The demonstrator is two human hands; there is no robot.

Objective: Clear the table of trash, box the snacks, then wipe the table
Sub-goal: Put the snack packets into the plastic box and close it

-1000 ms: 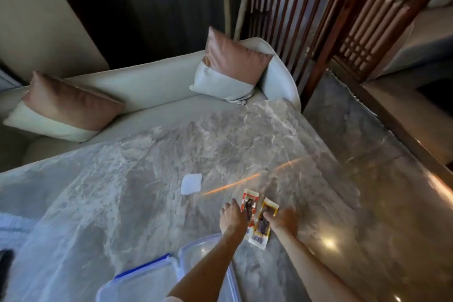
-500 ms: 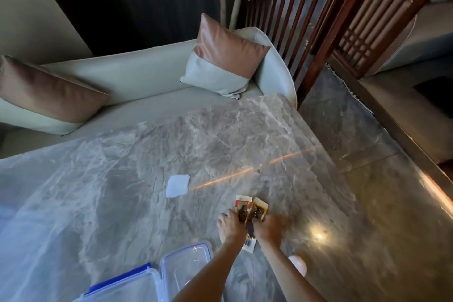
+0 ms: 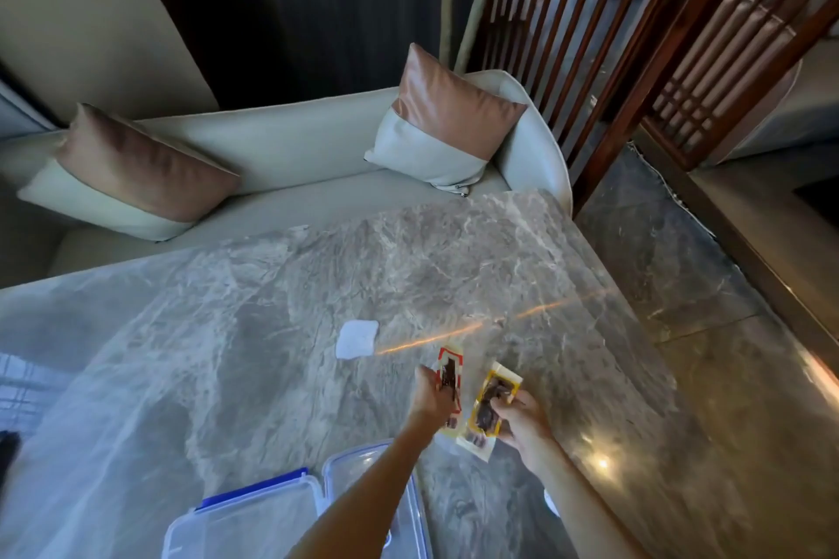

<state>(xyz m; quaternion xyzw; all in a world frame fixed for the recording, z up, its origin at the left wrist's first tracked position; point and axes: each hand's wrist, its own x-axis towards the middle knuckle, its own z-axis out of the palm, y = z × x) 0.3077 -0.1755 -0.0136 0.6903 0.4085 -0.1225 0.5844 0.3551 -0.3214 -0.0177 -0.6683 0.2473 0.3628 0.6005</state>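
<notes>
On the grey marble table (image 3: 272,309), my left hand (image 3: 429,399) grips a red-edged snack packet (image 3: 449,370), and my right hand (image 3: 522,422) grips a yellow-edged snack packet (image 3: 492,399). Both packets are held side by side, just above the table near its front right. A clear plastic box (image 3: 240,517) with a blue clip stands open at the front edge, its clear lid (image 3: 363,463) lying beside it under my left forearm. A small white folded cloth (image 3: 357,339) lies flat on the table, left of the packets.
A pale sofa (image 3: 281,159) with two pink-and-white cushions runs along the table's far side. A dark wooden lattice screen (image 3: 635,36) stands at the back right. Marble floor (image 3: 726,354) lies past the table's right edge. A dark object (image 3: 7,449) shows at the left edge.
The two packets, bunched together between my hands half a second ago, are now drawn apart, one in each hand. The view has shifted slightly.
</notes>
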